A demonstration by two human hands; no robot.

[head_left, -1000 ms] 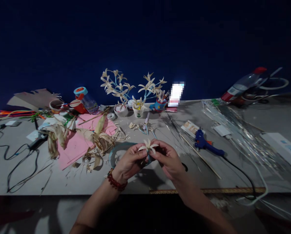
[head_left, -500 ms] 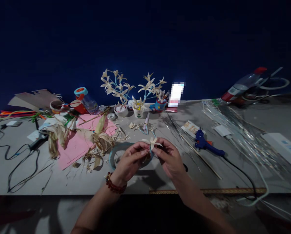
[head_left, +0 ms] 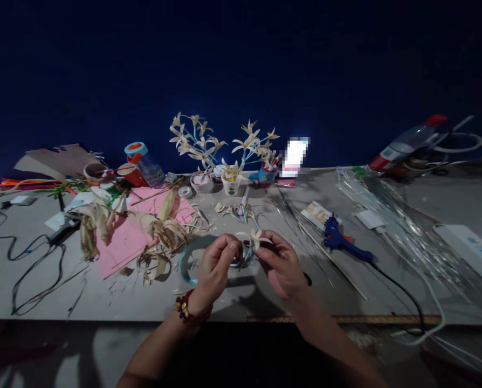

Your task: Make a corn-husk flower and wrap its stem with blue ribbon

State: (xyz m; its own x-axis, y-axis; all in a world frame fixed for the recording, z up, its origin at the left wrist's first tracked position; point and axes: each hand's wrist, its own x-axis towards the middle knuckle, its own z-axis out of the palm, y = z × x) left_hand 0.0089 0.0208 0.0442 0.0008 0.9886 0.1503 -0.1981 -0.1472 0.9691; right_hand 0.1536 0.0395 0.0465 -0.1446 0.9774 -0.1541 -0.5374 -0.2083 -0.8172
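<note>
My right hand (head_left: 280, 263) pinches the stem of a small cream husk flower (head_left: 258, 236) held just above the grey table (head_left: 42, 291). My left hand (head_left: 215, 265), with a red bead bracelet on its wrist, has its fingers closed on a light blue ribbon (head_left: 187, 266) that loops over the table and runs up to the flower's stem. Both hands meet at the table's middle front.
Dried corn husks (head_left: 160, 231) lie on pink paper (head_left: 123, 242) to the left. Cups with finished flower branches (head_left: 225, 148) stand at the back. A blue glue gun (head_left: 342, 242) with its cord, thin sticks, clear plastic strips (head_left: 403, 226), a bottle (head_left: 406, 143) and black cables (head_left: 31, 258) surround the hands.
The flower has shifted slightly right into my right hand's fingers. My left hand has pulled back a little along the blue ribbon, and the ribbon loop shows more.
</note>
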